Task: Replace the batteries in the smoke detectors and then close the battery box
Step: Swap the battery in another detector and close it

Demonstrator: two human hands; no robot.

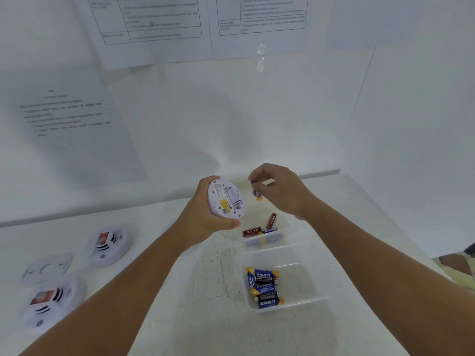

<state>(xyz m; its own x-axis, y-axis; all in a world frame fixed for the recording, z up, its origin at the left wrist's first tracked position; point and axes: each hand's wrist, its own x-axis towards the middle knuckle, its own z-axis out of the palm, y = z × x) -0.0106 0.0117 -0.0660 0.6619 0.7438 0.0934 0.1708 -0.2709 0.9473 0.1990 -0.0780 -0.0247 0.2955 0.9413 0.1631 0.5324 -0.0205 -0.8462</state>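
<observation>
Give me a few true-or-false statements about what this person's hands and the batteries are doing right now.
1. The left hand holds a smoke detector with its back facing the camera. True.
2. The right hand is empty. False: it pinches a blue battery.
3. The near clear box holds blue and yellow batteries. True.
4. All the detectors are in hand. False: two detectors lie on the table at left.
</observation>
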